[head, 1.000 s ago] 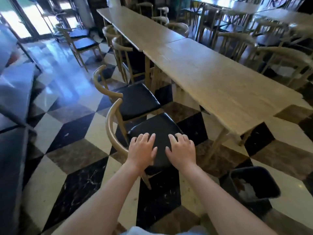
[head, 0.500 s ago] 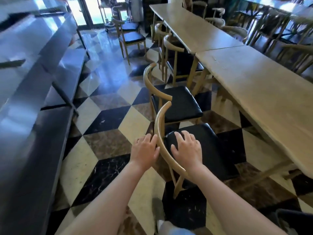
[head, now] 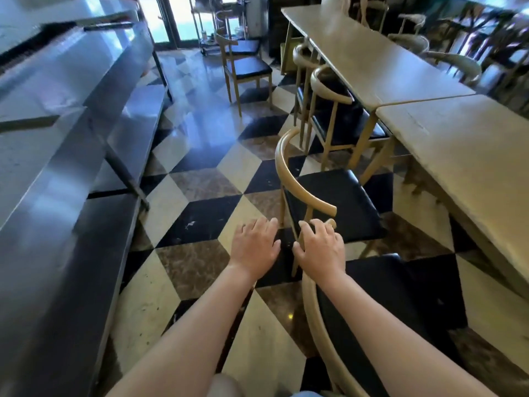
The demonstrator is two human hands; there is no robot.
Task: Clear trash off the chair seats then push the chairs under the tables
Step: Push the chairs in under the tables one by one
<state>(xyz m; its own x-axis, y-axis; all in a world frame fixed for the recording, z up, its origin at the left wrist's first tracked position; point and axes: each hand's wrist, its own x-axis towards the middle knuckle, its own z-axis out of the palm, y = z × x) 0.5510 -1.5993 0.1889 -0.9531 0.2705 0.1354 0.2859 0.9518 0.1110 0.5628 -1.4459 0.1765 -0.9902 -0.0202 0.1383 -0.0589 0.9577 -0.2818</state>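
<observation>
Both bare arms reach forward from the bottom of the frame toward its centre. The left hand (head: 255,247) hangs palm-down over the checkered floor (head: 200,184) just left of centre, its fingers loosely spread and holding nothing. The right hand (head: 320,247) sits just right of it, fingers spread and lightly curled over the front end of the curved wooden backrest of the nearest chair (head: 380,296), whose black seat fills the lower right of the frame beneath the right forearm; whether the fingers actually clasp the rail or only rest on it cannot be told. Just above the hands, in the centre of the frame, a second chair (head: 332,202) of the same kind stands on the floor with its black seat bare and only its far edge near the closer table (head: 463,156), which runs along the right side of the frame. Higher up, two more chairs (head: 335,110) are tucked against the farther table (head: 372,53) in the upper right. A lone chair (head: 246,67) stands apart on the open floor at upper centre, near the bright doorway. A dark glossy counter (head: 57,156) takes up the left side of the frame
</observation>
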